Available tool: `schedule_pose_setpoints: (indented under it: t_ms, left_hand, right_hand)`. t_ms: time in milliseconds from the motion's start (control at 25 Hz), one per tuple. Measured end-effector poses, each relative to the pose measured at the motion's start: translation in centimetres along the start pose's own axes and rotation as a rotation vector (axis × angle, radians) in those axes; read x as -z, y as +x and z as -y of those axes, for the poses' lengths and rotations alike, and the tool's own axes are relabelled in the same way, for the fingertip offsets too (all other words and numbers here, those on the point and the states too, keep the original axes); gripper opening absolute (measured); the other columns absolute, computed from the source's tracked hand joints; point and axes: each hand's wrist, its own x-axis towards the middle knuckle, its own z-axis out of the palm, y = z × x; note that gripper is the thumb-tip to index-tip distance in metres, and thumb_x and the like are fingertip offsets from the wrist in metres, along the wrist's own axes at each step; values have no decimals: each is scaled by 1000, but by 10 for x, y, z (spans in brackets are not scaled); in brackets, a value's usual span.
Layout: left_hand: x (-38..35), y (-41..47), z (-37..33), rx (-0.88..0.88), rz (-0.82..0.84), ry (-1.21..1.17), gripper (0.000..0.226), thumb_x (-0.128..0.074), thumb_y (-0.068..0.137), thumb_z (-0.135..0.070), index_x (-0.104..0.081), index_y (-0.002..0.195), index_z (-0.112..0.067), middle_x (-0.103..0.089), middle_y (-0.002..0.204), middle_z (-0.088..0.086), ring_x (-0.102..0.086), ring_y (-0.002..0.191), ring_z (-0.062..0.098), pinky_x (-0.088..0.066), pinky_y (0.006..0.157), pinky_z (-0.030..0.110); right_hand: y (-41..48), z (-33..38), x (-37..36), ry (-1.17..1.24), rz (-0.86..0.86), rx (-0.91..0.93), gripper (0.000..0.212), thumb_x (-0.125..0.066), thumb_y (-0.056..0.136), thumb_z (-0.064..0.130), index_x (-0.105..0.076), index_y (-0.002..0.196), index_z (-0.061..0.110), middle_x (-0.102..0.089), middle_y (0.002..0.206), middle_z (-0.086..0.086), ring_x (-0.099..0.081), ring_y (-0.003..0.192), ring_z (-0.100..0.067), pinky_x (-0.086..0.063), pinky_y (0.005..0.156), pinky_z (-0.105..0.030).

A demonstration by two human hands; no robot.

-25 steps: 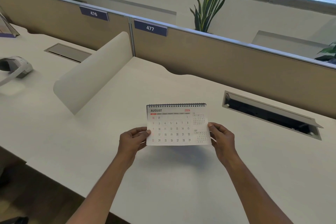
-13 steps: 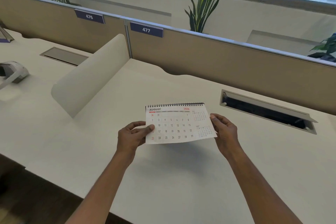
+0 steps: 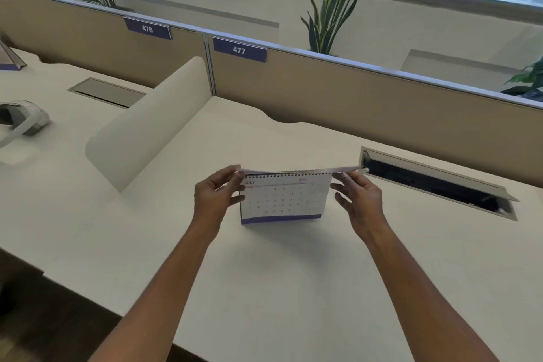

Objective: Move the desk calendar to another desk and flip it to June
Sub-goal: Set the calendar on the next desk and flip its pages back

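Observation:
A white spiral-bound desk calendar [image 3: 282, 200] with a purple base stands on the white desk [image 3: 293, 288] labelled 477. Its front page reads JULY. One loose page [image 3: 299, 170] is lifted level above the spiral, seen edge-on. My left hand [image 3: 216, 197] pinches that page's left corner. My right hand [image 3: 357, 200] pinches its right corner, with the other fingers spread beside the calendar.
An open cable tray [image 3: 435, 182] is set into the desk at the right. A curved white divider [image 3: 147, 126] separates desk 476, where a white headset [image 3: 25, 117] lies. Beige partition panels [image 3: 352, 103] close the back, with plants [image 3: 335, 3] behind.
The AUGUST page, which hung down in front, has been swung up over the spiral to lie level. The JULY page now shows underneath.

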Motion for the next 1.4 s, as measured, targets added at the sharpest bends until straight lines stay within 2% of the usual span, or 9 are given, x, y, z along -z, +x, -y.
schedule_pose_setpoints:
  t_ms: [240,440,640,760,920,1080,1200,1280,1400]
  left_hand:
    - [-10,23,11,20,-155,95,28,-85,85,-27,-81,105,-8,-82,99,13,-78,95,33,-65,84,46]
    - [-10,28,24,81,-224,60,25,-86,84,-26,-83,101,-9,-83,96,11,-79,93,32,-66,81,40]
    - [-7,32,31,109,-249,38,24,-86,84,-24,-82,99,-6,-82,97,15,-77,86,28,-66,78,38]
    - [-7,35,32,106,-247,31,21,-86,84,-24,-81,95,-6,-81,96,17,-77,83,25,-64,70,30]
    - [-6,34,37,110,-251,29,24,-84,86,-31,-81,91,-8,-81,94,15,-76,82,23,-64,71,31]
    - [-2,22,52,89,-296,173,34,-67,98,-43,-81,94,-13,-78,84,3,-75,76,18,-65,71,35]
    - [3,8,69,93,-319,251,23,-64,102,-31,-78,100,-13,-76,94,6,-73,79,19,-66,75,43]
    - [7,-2,79,112,-293,298,14,-64,101,-22,-76,108,-17,-77,103,9,-74,85,19,-66,77,46]
    - [12,-14,91,153,-235,380,26,-65,99,-15,-74,124,-17,-77,114,4,-74,93,20,-66,78,42]
  right_hand:
    - [23,2,-15,-139,-120,39,23,-75,93,29,-78,109,13,-79,95,1,-68,88,-16,-57,78,-33]
    - [40,-10,-16,-198,-193,57,24,-77,93,24,-78,109,6,-76,104,-10,-66,89,-21,-55,77,-33]
    - [46,-19,-16,-154,-201,1,6,-75,94,22,-78,95,17,-78,88,-1,-70,84,-17,-55,70,-25]
    - [47,-22,-15,-123,-187,-9,10,-76,93,23,-78,97,14,-78,88,-3,-68,82,-17,-56,71,-25]
    - [45,-27,-11,-127,-165,-24,17,-72,96,30,-76,99,14,-78,96,-6,-69,85,-17,-56,75,-29]
    - [44,-43,1,-171,-200,-69,17,-65,101,27,-76,99,14,-77,103,-5,-67,90,-20,-56,73,-30]
    - [40,-63,13,-236,-205,-112,12,-66,100,16,-75,107,12,-74,112,-6,-66,101,-23,-57,76,-32]
    - [35,-77,20,-277,-195,-137,19,-64,100,10,-73,117,9,-71,118,-6,-66,105,-21,-58,81,-36]
    - [29,-91,27,-284,-181,-169,30,-64,99,6,-68,129,6,-68,124,-6,-65,109,-23,-59,91,-40]
